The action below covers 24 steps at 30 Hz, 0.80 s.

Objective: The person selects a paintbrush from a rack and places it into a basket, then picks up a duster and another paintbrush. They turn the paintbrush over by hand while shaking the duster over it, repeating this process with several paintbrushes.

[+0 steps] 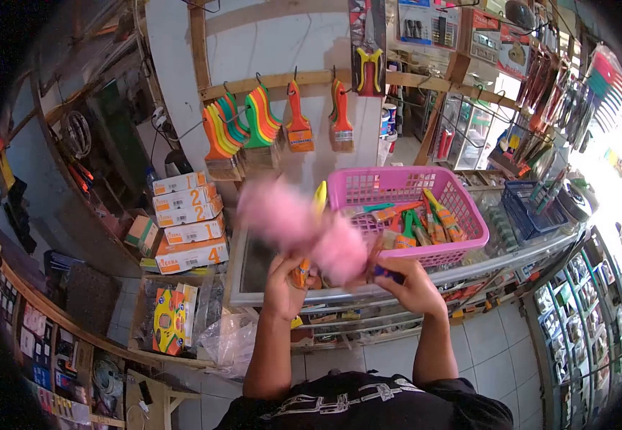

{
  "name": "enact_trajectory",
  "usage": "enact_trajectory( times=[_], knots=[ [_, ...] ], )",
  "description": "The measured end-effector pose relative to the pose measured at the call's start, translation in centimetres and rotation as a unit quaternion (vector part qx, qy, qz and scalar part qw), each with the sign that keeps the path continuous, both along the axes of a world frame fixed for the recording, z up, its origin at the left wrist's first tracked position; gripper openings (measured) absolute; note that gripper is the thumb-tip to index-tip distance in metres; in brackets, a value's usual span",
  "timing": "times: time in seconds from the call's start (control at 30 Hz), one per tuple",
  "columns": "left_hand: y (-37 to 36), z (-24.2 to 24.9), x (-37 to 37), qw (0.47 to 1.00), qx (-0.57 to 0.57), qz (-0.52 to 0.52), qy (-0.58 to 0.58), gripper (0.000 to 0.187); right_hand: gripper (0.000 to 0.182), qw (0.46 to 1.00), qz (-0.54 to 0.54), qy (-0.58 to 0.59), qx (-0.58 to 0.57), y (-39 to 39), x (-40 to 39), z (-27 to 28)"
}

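My left hand point(283, 292) is closed around a paintbrush point(301, 273), whose orange lower part shows at the fingers. A yellow handle end point(320, 193) rises behind the pink fluff, apparently of the same brush. My right hand point(412, 288) grips the dark handle of a fluffy pink duster point(339, 251). The duster's head is smeared by motion and stretches left in front of the paintbrush, hiding its middle. Just beyond my right hand stands a pink plastic basket point(407, 252) with several orange, green and yellow paintbrushes point(436, 218) in it.
The basket rests on a glass display counter point(253, 295). Several paintbrushes point(261, 118) hang from hooks on a wooden rail ahead. Stacked white-and-orange boxes point(193, 233) stand at the left. A dark blue basket point(533, 208) sits at the right, near a rack of packaged goods point(583, 315).
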<state>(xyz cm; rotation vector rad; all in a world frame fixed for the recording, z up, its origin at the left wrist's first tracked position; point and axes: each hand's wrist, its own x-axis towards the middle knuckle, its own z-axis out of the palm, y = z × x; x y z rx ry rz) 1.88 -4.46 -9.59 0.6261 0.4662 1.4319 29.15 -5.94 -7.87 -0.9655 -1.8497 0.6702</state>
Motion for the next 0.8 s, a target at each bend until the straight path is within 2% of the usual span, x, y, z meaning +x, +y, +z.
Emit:
enact_trajectory(
  times=[0.03, 0.1, 0.17, 0.2, 0.23, 0.27, 0.3, 0.33, 0.4, 0.47, 0.53, 0.57, 0.63, 0.67, 0.73, 0.77, 0.8],
  knots=[
    [-0.2, -0.7, 0.3, 0.998, -0.024, 0.063, 0.012, 0.043, 0.031, 0.999, 0.034, -0.023, 0.010, -0.1, 0.0, 0.1],
    [-0.6, -0.2, -1.1, 0.998, 0.024, -0.004, 0.055, 0.043, 0.031, 1.000, -0.013, 0.010, -0.005, -0.3, -0.7, -0.5],
    [-0.6, -0.3, -1.5, 0.998, 0.037, -0.008, 0.051, 0.045, 0.032, 0.999, -0.042, 0.023, -0.004, -0.2, -0.9, -1.5],
    [-0.6, -0.2, -1.5, 0.999, 0.028, 0.002, 0.043, 0.047, 0.034, 0.997, 0.018, -0.023, -0.077, -0.5, -0.1, -0.6],
    [-0.8, 0.0, -1.4, 0.999, 0.018, 0.012, 0.035, 0.049, 0.035, 0.998, 0.009, -0.019, -0.064, -0.5, -0.2, -0.5],
    [-1.2, 0.1, 0.0, 0.993, -0.031, 0.111, 0.002, 0.051, 0.036, 0.999, -0.001, -0.014, -0.051, -0.6, -0.4, -0.4],
    [-1.1, 0.3, -0.3, 0.995, 0.001, 0.091, 0.036, 0.051, 0.037, 0.999, -0.011, -0.010, -0.038, -0.7, -0.5, -0.5],
    [-1.0, 0.5, -0.8, 0.995, 0.034, 0.069, 0.070, 0.051, 0.035, 0.997, -0.070, 0.010, -0.035, -0.6, -0.8, -0.9],
    [-0.8, 0.9, -1.2, 0.989, 0.074, 0.056, 0.115, 0.051, 0.036, 0.998, -0.048, -0.027, -0.039, -0.7, -0.2, -0.4],
    [-0.9, -0.7, -1.3, 0.983, 0.067, 0.126, 0.113, 0.052, 0.036, 0.998, 0.015, -0.052, -0.037, -0.7, 0.8, 0.2],
    [-0.2, -1.2, -1.6, 0.972, 0.096, 0.173, 0.124, 0.045, 0.037, 0.999, -0.028, -0.012, -0.029, -1.0, 0.3, -0.1],
    [-0.2, -1.2, -1.8, 0.962, 0.094, 0.189, 0.174, 0.043, 0.037, 0.998, -0.050, 0.009, -0.024, -1.2, 0.1, -0.3],
    [-1.0, 0.9, -1.2, 0.932, 0.088, 0.218, 0.274, 0.040, 0.039, 0.999, -0.025, -0.023, -0.038, -1.5, 0.7, -0.3],
    [-1.1, 1.1, -0.9, 0.920, 0.096, 0.249, 0.287, 0.034, 0.040, 0.998, -0.013, -0.039, -0.044, -1.7, 1.1, -0.1],
    [-0.6, -0.8, -1.8, 0.857, 0.135, 0.309, 0.390, 0.035, 0.040, 0.997, 0.019, -0.063, -0.048, -2.1, 1.6, 0.3],
    [-0.5, -1.6, -2.0, 0.820, 0.151, 0.335, 0.439, 0.035, 0.040, 0.998, -0.012, -0.040, -0.042, -2.2, 1.3, 0.2],
    [-0.8, -0.3, -1.0, 0.834, 0.097, 0.347, 0.418, 0.034, 0.040, 0.998, -0.043, -0.017, -0.037, -2.2, 0.8, 0.0]
  ],
)
